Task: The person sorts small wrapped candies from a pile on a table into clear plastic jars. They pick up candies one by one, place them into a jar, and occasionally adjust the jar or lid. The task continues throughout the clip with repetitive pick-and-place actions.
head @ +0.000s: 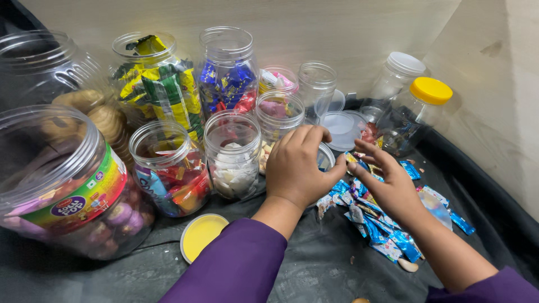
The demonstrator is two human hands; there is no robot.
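A pile of blue-wrapped sweets is lying on the dark sheet that covers the surface, and both hands are being held over it. The left hand is being curled with its fingers bent close together, the thumb being pressed toward the right hand's fingertips; whether a sweet is being pinched under it cannot be told. The right hand is being spread wide above the pile, its fingers being fanned apart, with nothing seen gripped. A low open jar is being mostly hidden behind the left hand.

Just beside the left hand, a clear jar of white sweets is standing open, and next to it a jar of red and orange wrappers. A big jar of purple lollipops is lying tilted at the left. A yellow lid is resting upturned near the purple sleeve. A jar with a yellow cap is standing closed at the back right
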